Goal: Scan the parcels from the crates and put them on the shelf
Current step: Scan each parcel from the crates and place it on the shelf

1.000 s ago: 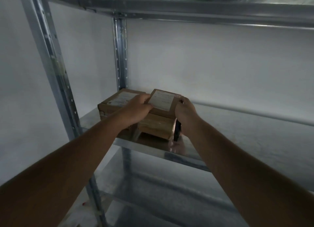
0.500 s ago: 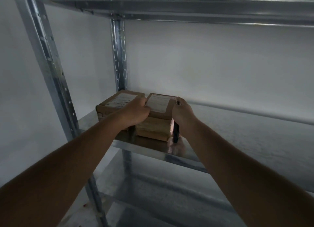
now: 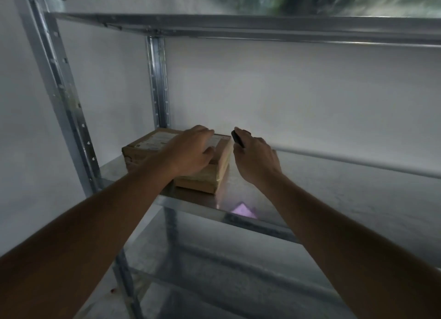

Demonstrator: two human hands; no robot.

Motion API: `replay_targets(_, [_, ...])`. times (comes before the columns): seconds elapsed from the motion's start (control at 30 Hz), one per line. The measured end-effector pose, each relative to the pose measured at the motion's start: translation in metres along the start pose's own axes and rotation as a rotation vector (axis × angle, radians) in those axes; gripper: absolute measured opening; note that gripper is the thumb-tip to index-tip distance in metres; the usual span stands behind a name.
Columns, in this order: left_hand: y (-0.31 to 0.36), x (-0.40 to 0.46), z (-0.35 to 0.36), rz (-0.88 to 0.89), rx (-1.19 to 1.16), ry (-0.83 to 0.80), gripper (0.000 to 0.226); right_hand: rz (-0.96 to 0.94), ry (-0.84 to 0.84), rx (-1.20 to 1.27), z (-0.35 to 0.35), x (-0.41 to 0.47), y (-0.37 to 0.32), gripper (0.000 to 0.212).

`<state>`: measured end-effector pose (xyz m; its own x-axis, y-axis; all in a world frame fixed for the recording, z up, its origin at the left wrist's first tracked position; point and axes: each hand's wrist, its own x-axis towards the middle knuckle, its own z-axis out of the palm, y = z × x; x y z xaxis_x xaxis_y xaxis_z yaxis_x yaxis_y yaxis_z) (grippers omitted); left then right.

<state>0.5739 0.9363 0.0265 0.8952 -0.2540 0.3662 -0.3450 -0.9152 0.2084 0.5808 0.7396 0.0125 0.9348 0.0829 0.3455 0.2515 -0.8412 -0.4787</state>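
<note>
Both forearms reach forward and slightly upward from the bottom corners toward the metal shelf, converging on the parcels at its left end.

The left hand lies palm down on the top parcel, fingers spread and loosely straight across its white label, the thumb resting along the near edge of the label. It presses or rests there rather than gripping.

The right hand is just right of the top parcel and clear of it, wrist bent a little upward. Its fingers are curled around a small dark scanner, whose upper end sticks out above the knuckles and tilts toward the parcels. A pale violet patch of light lies on the shelf's front lip, below the right hand.

The top parcel, a brown cardboard box, sits on another brown box, the lower parcel, label face up. Its long axis runs from the shelf's front edge back toward the wall, angled slightly left. Touching it on the left is a third parcel, also label up and lying in much the same direction, its far corner close to the rear upright post of the shelf.
</note>
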Motion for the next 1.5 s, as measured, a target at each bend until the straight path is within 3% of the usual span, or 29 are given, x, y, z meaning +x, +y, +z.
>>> replay_targets(0.4, [0.064,-0.030,-0.003,0.273,-0.024,-0.033,0.059,0.180,0.187,-0.244,-0.034,-0.104,0.008,0.050])
replay_targets(0.73, [0.170,-0.077,0.019,0.511,-0.095,-0.131,0.062,0.411,0.293,-0.361,-0.096,-0.230,0.053,0.051])
replay_targets(1.0, [0.322,-0.111,0.043,0.712,-0.149,-0.153,0.062,0.600,0.390,-0.467,-0.182,-0.338,0.136,0.048])
replay_targets(1.5, [0.681,-0.171,0.126,0.986,-0.259,-0.199,0.055,0.815,0.483,-0.566,-0.366,-0.555,0.336,0.051])
